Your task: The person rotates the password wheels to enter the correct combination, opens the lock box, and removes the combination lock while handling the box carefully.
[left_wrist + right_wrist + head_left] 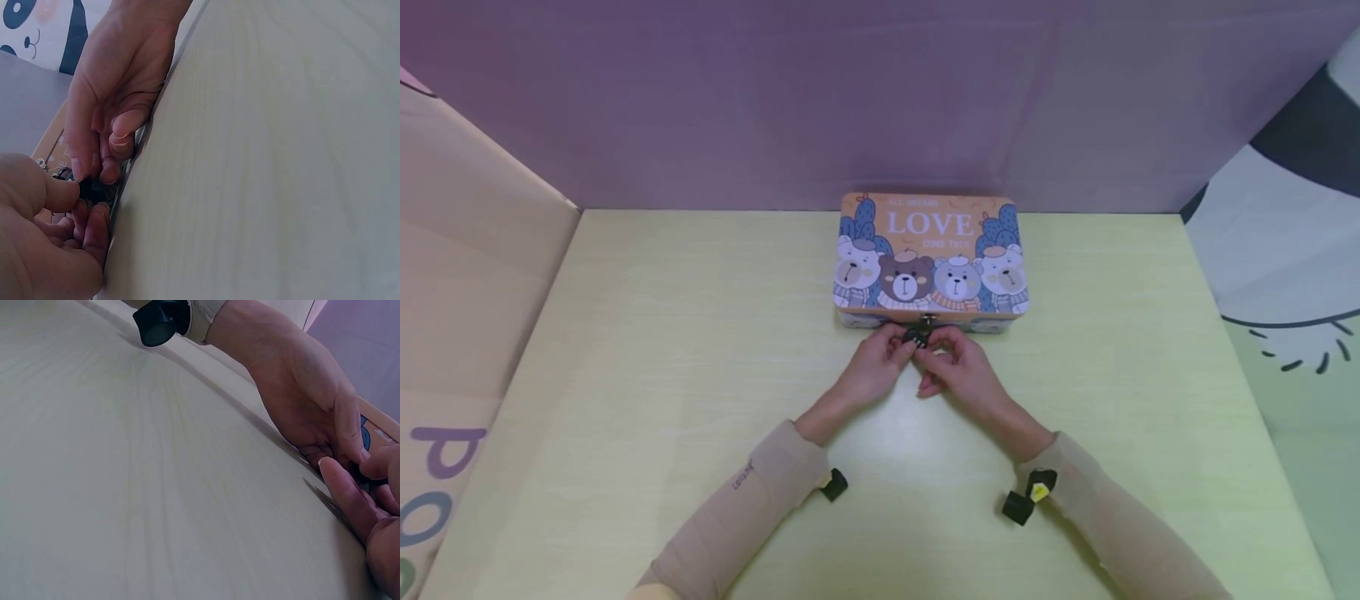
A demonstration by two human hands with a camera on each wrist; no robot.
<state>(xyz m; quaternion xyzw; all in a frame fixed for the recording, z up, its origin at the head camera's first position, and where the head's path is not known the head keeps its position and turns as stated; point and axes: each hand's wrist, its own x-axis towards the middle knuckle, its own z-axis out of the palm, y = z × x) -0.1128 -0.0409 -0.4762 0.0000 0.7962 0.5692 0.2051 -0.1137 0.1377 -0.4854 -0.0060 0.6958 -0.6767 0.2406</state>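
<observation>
A small black padlock (915,337) with light marks on it is at the front clasp (928,319) of a tin box (931,258). The box lid is closed and carries printed bears and the word LOVE. My left hand (874,365) pinches the padlock from the left between thumb and fingers. From the other side my right hand (964,372) holds it with its fingertips. In the left wrist view the dark padlock (87,187) shows between both hands' fingertips. Fingers hide most of it in the right wrist view.
The box stands near the back of a pale wooden table (700,333). Behind it rises a purple wall panel (790,108), with printed panels on the left and right sides. Small black cameras (1018,507) are strapped at both sleeves.
</observation>
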